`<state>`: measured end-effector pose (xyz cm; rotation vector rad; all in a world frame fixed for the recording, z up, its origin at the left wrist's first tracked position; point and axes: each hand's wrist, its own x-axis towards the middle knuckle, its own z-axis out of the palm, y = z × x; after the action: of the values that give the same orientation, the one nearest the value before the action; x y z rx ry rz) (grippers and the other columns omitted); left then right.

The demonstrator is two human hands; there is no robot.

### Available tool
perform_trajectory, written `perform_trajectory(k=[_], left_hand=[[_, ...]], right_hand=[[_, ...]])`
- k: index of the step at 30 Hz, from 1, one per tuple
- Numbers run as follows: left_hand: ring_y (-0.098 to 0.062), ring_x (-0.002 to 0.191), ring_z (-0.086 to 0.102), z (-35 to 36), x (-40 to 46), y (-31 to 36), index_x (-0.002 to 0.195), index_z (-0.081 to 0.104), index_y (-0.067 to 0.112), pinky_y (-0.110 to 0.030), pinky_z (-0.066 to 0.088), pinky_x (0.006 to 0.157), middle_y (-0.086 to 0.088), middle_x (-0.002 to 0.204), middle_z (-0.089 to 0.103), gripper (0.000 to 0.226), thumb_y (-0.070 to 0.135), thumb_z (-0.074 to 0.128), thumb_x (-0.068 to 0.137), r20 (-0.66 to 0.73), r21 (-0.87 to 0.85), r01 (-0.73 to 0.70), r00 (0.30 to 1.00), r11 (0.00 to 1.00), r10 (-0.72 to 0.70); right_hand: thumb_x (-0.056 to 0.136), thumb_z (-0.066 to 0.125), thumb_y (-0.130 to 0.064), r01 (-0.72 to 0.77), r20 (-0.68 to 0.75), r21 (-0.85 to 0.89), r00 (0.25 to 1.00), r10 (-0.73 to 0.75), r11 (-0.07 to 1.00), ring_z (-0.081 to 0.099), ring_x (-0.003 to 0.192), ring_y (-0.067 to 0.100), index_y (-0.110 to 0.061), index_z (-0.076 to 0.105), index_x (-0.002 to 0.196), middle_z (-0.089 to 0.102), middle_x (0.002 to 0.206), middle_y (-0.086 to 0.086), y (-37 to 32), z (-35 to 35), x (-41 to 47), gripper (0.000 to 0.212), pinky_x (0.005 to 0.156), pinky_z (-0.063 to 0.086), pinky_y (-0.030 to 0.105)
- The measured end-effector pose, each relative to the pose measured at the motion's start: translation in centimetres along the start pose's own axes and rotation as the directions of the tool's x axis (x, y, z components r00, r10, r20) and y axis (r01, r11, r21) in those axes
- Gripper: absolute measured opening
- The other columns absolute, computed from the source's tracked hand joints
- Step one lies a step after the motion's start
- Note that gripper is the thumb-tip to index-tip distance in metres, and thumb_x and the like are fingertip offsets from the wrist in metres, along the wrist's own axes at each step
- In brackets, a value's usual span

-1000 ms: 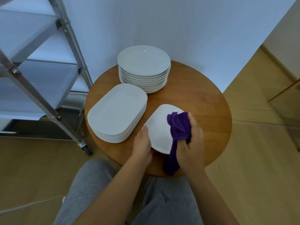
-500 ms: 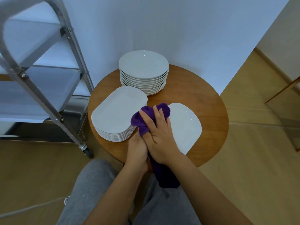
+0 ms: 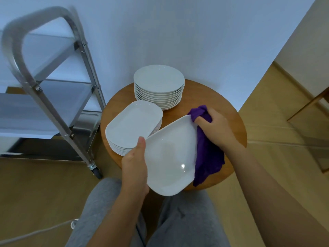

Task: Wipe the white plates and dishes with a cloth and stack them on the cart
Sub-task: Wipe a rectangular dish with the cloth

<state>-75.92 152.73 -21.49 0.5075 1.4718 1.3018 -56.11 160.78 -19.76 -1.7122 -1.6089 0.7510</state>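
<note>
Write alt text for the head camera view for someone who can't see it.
A left hand holds a white rectangular dish tilted while the right hand wipes its edge with a purple cloth, above a round wooden table bearing two stacks of white dishes.

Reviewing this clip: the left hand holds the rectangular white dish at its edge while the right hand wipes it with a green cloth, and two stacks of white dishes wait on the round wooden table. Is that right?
Not quite: the cloth is purple, not green, as the head view shows. The rest holds: the left hand holds the rectangular white dish at its edge, the right hand grips the cloth against it, and two stacks sit on the round wooden table.
</note>
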Motion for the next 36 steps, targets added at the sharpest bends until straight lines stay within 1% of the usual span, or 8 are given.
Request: perform_trajectory(k=[6, 10, 14, 19, 22, 25, 29, 36], left_hand=[[-0.013, 0.07, 0.056, 0.2, -0.7, 1.5, 0.078, 0.05, 0.032, -0.014, 0.04, 0.035, 0.011, 0.081, 0.057, 0.019, 0.048, 0.048, 0.09, -0.054, -0.096, -0.009, 0.999, 0.995, 0.004], [-0.015, 0.075, 0.056, 1.4, -1.3, 1.4, 0.077, 0.048, 0.034, -0.018, 0.045, 0.043, 0.011, 0.083, 0.057, 0.021, 0.05, 0.045, 0.091, -0.088, -0.2, -0.007, 0.996, 0.98, -0.011], [-0.016, 0.085, 0.058, 1.9, -1.5, 0.4, 0.083, 0.048, 0.037, -0.025, 0.051, 0.065, 0.008, 0.093, 0.058, 0.019, 0.052, 0.041, 0.093, -0.116, -0.279, -0.015, 0.993, 0.96, -0.018], [-0.007, 0.085, 0.051, 1.0, -1.0, -0.4, 0.114, 0.047, 0.035, -0.009, 0.044, 0.055, 0.008, 0.106, 0.052, 0.025, 0.044, 0.029, 0.099, -0.116, -0.209, -0.12, 0.988, 0.971, 0.098], [-0.015, 0.086, 0.056, 0.2, -0.9, -0.4, 0.089, 0.051, 0.033, -0.025, 0.049, 0.062, 0.006, 0.095, 0.058, 0.017, 0.048, 0.044, 0.092, 0.078, -0.155, 0.078, 0.995, 0.985, -0.066], [-0.025, 0.092, 0.065, -1.0, -0.1, 0.4, 0.091, 0.056, 0.034, -0.041, 0.055, 0.076, 0.0, 0.094, 0.07, 0.019, 0.049, 0.058, 0.08, 0.283, -0.12, 0.233, 0.94, 0.965, -0.192], [-0.023, 0.076, 0.071, -1.1, 0.9, 2.5, 0.091, 0.055, 0.037, -0.038, 0.057, 0.056, 0.003, 0.085, 0.073, 0.014, 0.049, 0.057, 0.084, 0.305, -0.143, 0.227, 0.936, 0.963, -0.176], [-0.021, 0.095, 0.058, 0.7, -0.4, 3.4, 0.101, 0.047, 0.041, -0.039, 0.051, 0.077, 0.008, 0.101, 0.06, 0.019, 0.056, 0.046, 0.089, 0.091, -0.275, 0.078, 0.994, 0.958, -0.055]], right_hand=[[0.08, 0.067, -0.045, -0.245, -0.02, 0.62, 0.945, 0.327, 0.745, 0.065, 0.089, 0.016, -0.029, 0.059, 0.113, 0.068, 0.099, -0.005, -1.3, 0.1, -3.3, 0.038, 0.065, 0.052, 0.027], [0.079, 0.068, -0.046, -0.188, -0.192, 0.729, 0.867, 0.46, 0.658, 0.061, 0.102, 0.016, -0.031, 0.042, 0.135, 0.059, 0.117, -0.006, -2.7, 3.5, -5.7, 0.063, 0.08, 0.057, 0.035], [0.084, 0.065, -0.041, -0.187, -0.199, 0.73, 0.862, 0.466, 0.658, 0.054, 0.115, 0.018, -0.03, 0.032, 0.142, 0.052, 0.13, -0.007, -4.1, 5.8, -7.4, 0.068, 0.096, 0.049, 0.044], [0.085, 0.064, -0.038, -0.204, -0.238, 0.615, 0.873, 0.426, 0.762, 0.046, 0.127, 0.019, -0.022, 0.03, 0.145, 0.045, 0.14, -0.003, -4.3, 8.8, -10.7, 0.07, 0.103, 0.044, 0.043], [0.084, 0.066, -0.033, -0.194, -0.19, 0.626, 0.901, 0.389, 0.756, 0.058, 0.108, 0.012, -0.026, 0.049, 0.127, 0.061, 0.118, -0.008, -3.7, 7.0, -10.6, 0.047, 0.093, 0.051, 0.037], [0.083, 0.066, -0.034, -0.137, -0.078, 0.542, 0.974, 0.212, 0.83, 0.064, 0.084, -0.002, -0.039, 0.055, 0.099, 0.067, 0.089, -0.024, -3.1, 3.8, -9.8, 0.019, 0.063, 0.052, 0.013], [0.086, 0.063, -0.035, -0.111, 0.025, 0.446, 0.993, 0.112, 0.888, 0.063, 0.08, -0.006, -0.038, 0.056, 0.097, 0.067, 0.085, -0.027, -3.9, 3.0, -9.5, 0.014, 0.056, 0.047, 0.008], [0.093, 0.049, -0.04, -0.101, -0.3, 0.238, 0.939, 0.171, 0.966, 0.04, 0.126, 0.013, -0.033, 0.015, 0.148, 0.037, 0.144, -0.006, -5.8, 6.0, -12.5, 0.065, 0.105, 0.039, 0.037]])
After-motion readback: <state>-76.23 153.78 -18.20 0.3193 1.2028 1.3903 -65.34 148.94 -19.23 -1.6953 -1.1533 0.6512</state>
